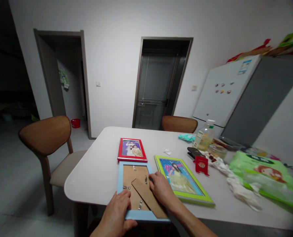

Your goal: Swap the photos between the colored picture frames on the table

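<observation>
A light-blue picture frame [144,215] lies face down at the near edge of the table. Its brown backboard [128,171] carries metal clips and a slanting stand leg [145,197]. My left hand [119,212] grips the frame's lower left side, fingers on top and thumb at the near edge. Curled over the right side is my right hand [161,187], its fingertips close to the right metal clip [146,179]; whether they touch it is unclear. Beyond lies a red picture frame [132,160], face up. To the right is a lime-green picture frame [203,199], also face up.
On the right of the white table [92,174] are a phone [195,152], a red booklet [201,165], a bottle [203,138], crumpled tissues [240,191] and a green tissue pack [267,174]. Wooden chairs stand at the left [46,135] and far side [179,124].
</observation>
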`<action>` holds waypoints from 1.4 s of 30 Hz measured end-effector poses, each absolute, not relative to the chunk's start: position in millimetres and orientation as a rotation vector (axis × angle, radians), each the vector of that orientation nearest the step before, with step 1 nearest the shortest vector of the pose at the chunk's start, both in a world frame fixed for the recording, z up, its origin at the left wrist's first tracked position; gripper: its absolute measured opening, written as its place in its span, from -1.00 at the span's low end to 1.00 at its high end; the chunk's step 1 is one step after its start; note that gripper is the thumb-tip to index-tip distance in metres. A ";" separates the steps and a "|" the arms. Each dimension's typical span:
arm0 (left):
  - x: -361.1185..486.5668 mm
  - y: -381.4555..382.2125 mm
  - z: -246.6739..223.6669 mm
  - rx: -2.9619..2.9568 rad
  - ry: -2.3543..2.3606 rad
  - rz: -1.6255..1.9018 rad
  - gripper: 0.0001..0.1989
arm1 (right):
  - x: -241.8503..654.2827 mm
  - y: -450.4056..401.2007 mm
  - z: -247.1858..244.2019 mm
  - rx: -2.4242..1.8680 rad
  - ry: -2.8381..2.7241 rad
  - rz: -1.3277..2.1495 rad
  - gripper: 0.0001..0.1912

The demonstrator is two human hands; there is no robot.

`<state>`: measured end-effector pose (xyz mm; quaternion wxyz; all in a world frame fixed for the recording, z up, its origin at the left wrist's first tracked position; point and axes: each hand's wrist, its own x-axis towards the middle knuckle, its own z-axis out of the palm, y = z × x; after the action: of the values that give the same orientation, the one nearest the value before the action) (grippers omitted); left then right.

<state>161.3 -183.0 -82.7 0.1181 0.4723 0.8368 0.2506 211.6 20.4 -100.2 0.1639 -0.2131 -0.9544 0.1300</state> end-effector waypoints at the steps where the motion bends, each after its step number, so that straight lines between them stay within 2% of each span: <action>1: 161.2 -183.4 -82.8 1.376 2.444 0.735 -0.70 | 215.1 18.0 -98.2 -0.543 -2.699 0.390 -0.75; 5: 159.1 -183.6 -88.8 1.348 2.460 0.770 -0.67 | 228.4 3.1 -87.9 -0.073 -2.779 0.671 -0.69; 8: 157.3 -182.9 -96.9 1.360 2.480 0.805 -0.65 | 230.5 -8.7 -83.6 0.164 -2.857 0.851 -0.76; 12: 155.8 -182.6 -103.6 1.393 2.477 0.823 -0.68 | 226.3 -16.9 -84.8 0.206 -2.814 0.833 -0.83; 18: 156.8 -183.9 -101.8 1.385 2.475 0.867 -0.69 | 230.0 -10.6 -78.0 0.263 -2.912 0.993 -0.69; 22: 157.0 -184.1 -103.0 1.381 2.480 0.876 -0.65 | 232.2 -7.9 -75.9 0.143 -2.911 1.079 -0.80; 26: 156.4 -183.6 -103.8 1.382 2.485 0.878 -0.72 | 233.0 -9.1 -84.0 0.068 -2.860 1.026 -0.85; 32: 157.5 -183.4 -102.8 1.382 2.498 0.864 -0.59 | 235.4 -7.7 -93.1 0.084 -2.847 0.808 -0.86; 38: 157.0 -184.1 -101.1 1.404 2.499 0.896 -0.70 | 227.5 -8.2 -87.4 0.305 -2.885 0.729 -0.86; 42: 155.5 -183.9 -102.1 1.415 2.486 0.904 -0.63 | 222.2 -13.3 -89.2 0.244 -2.829 0.692 -0.88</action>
<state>155.5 -183.9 -102.1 0.0708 0.4704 0.8267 0.3006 222.2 -13.3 -89.2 0.1093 0.0831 -0.9622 0.2352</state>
